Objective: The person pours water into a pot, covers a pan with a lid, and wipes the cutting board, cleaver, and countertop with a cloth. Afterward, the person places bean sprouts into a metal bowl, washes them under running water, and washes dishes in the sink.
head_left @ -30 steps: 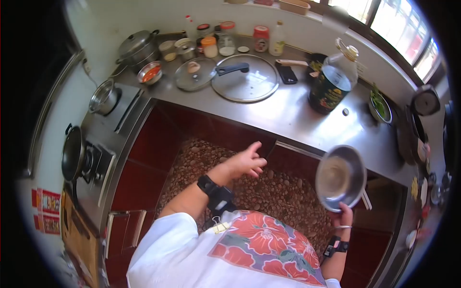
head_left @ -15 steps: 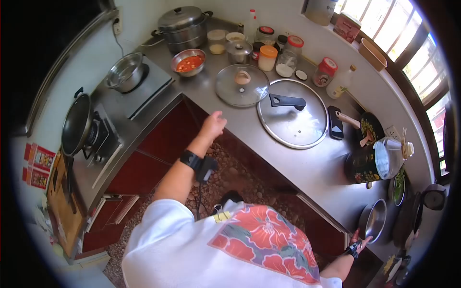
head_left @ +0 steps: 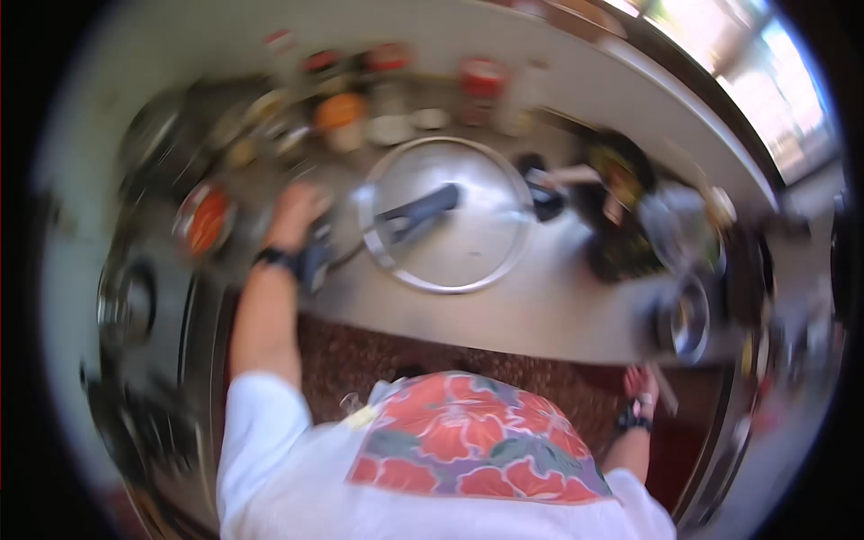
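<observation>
1. Leftward reach has brought the left hand (head_left: 301,207) in over the counter (head_left: 558,310), where half a second ago it hung short of the edge; the right hand (head_left: 641,382) has come off the metal bowl (head_left: 691,319).
2. Blur hides the left fingers: I cannot tell whether they grip the small glass lid (head_left: 315,173) beneath them. The right fingers look open, just below the bowl and apart from it.
3. So far the bowl is released, standing at the right of the frame. The small lid lies left of centre; whether it is being lifted cannot be told. The large glass lid (head_left: 463,247) lies flat in the centre, untouched, covering no pot.
4. Count: two hands, two glass lids, one released bowl, one bowl of red food (head_left: 205,219) at the left.
5. Farther out: three red-topped jars (head_left: 483,81) and one orange-topped jar (head_left: 342,121) along the top, one large bottle (head_left: 675,225) at the right.
</observation>
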A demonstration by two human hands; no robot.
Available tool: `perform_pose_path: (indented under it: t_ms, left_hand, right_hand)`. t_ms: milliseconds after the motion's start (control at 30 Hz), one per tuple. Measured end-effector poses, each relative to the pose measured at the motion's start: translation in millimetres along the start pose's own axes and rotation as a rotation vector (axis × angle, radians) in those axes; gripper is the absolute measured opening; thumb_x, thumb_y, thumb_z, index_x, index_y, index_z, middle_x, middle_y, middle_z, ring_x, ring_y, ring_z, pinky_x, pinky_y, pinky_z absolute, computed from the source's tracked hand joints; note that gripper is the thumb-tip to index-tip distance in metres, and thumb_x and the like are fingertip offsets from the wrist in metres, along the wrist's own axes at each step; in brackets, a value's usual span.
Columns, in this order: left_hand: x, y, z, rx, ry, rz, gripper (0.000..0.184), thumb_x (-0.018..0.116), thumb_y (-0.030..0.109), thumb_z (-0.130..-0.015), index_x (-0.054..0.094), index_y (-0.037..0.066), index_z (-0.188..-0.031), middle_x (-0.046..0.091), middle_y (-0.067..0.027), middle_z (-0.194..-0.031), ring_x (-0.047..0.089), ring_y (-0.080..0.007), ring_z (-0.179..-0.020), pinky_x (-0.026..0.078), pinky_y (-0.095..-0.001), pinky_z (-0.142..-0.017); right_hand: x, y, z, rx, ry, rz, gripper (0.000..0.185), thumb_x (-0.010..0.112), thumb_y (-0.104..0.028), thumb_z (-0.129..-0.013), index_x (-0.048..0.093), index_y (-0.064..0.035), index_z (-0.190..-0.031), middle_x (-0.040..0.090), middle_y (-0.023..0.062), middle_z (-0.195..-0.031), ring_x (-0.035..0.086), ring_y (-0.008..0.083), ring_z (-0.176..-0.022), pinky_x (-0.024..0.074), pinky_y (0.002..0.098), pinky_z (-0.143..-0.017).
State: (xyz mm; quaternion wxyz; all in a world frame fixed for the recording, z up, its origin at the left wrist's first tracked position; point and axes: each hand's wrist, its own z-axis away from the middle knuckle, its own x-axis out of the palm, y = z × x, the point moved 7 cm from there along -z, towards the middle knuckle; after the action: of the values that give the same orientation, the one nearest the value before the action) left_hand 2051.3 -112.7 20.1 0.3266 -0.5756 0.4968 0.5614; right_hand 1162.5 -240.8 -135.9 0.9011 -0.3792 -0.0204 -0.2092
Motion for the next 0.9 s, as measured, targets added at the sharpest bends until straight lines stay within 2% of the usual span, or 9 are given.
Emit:
perform_pose_path:
  t_ms: [67, 167, 333, 600, 667, 700, 733, 767, 900]
  left_hand:
    - [-32.3, 19.9, 10.6, -0.199, 0.027, -0.100, 0.025, 0.057, 0.030, -0.072, 0.060, 0.005, -0.071, 0.059, -0.0204, -0.079, 0.056, -0.0382, -0.075, 0.045, -0.0437, -0.064]
    - [-6.9, -32.3, 25.4, -0.340, 0.152, -0.060, 0.025, 0.055, 0.025, -0.075, 0.056, 0.001, -0.081, 0.056, -0.0250, -0.085, 0.052, -0.0428, -0.083, 0.042, -0.0470, -0.071]
    - [-106.5, 35.1, 51.2, -0.342, 0.243, -0.103, 0.016, 0.054, 0.015, -0.080, 0.054, 0.000, -0.084, 0.056, -0.0232, -0.084, 0.053, -0.0403, -0.079, 0.043, -0.0418, -0.068]
    - [-182.2, 297.9, -82.6, 0.088, 0.514, -0.064, 0.028, 0.056, 0.013, -0.077, 0.055, 0.001, -0.102, 0.057, -0.0179, -0.099, 0.055, -0.0332, -0.091, 0.043, -0.0382, -0.079]
    - [-167.8, 376.2, -134.6, 0.165, 0.472, -0.027, 0.026, 0.053, 0.014, -0.075, 0.058, 0.002, -0.098, 0.059, -0.0157, -0.096, 0.056, -0.0322, -0.087, 0.045, -0.0392, -0.075]
    - [-147.9, 418.6, -156.4, 0.536, 0.535, -0.389, 0.021, 0.052, 0.017, -0.076, 0.060, 0.003, -0.090, 0.059, -0.0145, -0.085, 0.059, -0.0283, -0.078, 0.048, -0.0369, -0.065]
    - [-117.7, 437.9, -195.3, 0.449, 0.487, -0.613, 0.015, 0.051, 0.018, -0.076, 0.059, 0.005, -0.078, 0.058, -0.0114, -0.073, 0.059, -0.0230, -0.068, 0.049, -0.0342, -0.056]
    - [-101.9, 459.4, -223.6, 0.396, 0.546, -0.409, 0.009, 0.051, 0.014, -0.073, 0.056, 0.007, -0.070, 0.056, -0.0095, -0.068, 0.058, -0.0205, -0.064, 0.048, -0.0324, -0.054]
    - [-19.4, 549.6, -295.5, 0.505, 0.371, -0.286, 0.014, 0.049, 0.013, -0.073, 0.061, 0.005, -0.076, 0.061, -0.0123, -0.074, 0.061, -0.0261, -0.070, 0.050, -0.0348, -0.061]
  right_hand:
    - [47.3, -7.7, 55.6, -0.082, 0.077, 0.133, 0.034, 0.058, -0.031, -0.082, 0.052, -0.0065, -0.105, 0.060, 0.0120, -0.099, 0.060, 0.0213, -0.077, 0.0506, 0.0311, -0.059]
    - [46.3, -8.0, 66.6, -0.147, 0.144, 0.083, 0.026, 0.057, -0.024, -0.082, 0.051, -0.0059, -0.101, 0.061, 0.0141, -0.090, 0.061, 0.0232, -0.067, 0.0514, 0.0323, -0.054]
    - [14.1, -6.7, 67.0, -0.087, 0.179, 0.074, 0.020, 0.054, -0.019, -0.083, 0.049, -0.0062, -0.098, 0.061, 0.0132, -0.083, 0.061, 0.0237, -0.062, 0.0510, 0.0325, -0.049]
    - [-12.2, -0.8, 37.4, 0.036, 0.055, 0.069, 0.023, 0.054, -0.019, -0.084, 0.047, -0.0045, -0.101, 0.061, 0.0145, -0.082, 0.061, 0.0256, -0.062, 0.0509, 0.0331, -0.048]
    - [-17.9, 1.7, 35.4, 0.019, 0.031, 0.069, 0.023, 0.055, -0.020, -0.084, 0.047, -0.0051, -0.100, 0.061, 0.0143, -0.083, 0.061, 0.0256, -0.062, 0.0512, 0.0332, -0.048]
    - [-22.8, 2.8, 38.8, -0.018, 0.053, 0.082, 0.022, 0.056, -0.021, -0.083, 0.048, -0.0065, -0.098, 0.061, 0.0139, -0.082, 0.062, 0.0258, -0.063, 0.0514, 0.0341, -0.047]
    - [-33.3, 11.0, 34.8, 0.017, 0.050, 0.032, 0.023, 0.058, -0.022, -0.081, 0.049, -0.0077, -0.097, 0.062, 0.0138, -0.080, 0.062, 0.0264, -0.060, 0.0510, 0.0356, -0.045]
    - [-50.5, 21.8, 22.5, 0.021, -0.006, 0.042, 0.023, 0.057, -0.022, -0.081, 0.049, -0.0079, -0.097, 0.062, 0.0144, -0.078, 0.061, 0.0276, -0.057, 0.0507, 0.0375, -0.043]
    - [-71.1, 25.9, 67.5, 0.012, 0.138, -0.054, 0.022, 0.054, -0.021, -0.082, 0.048, -0.0083, -0.100, 0.061, 0.0139, -0.077, 0.060, 0.0270, -0.058, 0.0501, 0.0352, -0.043]
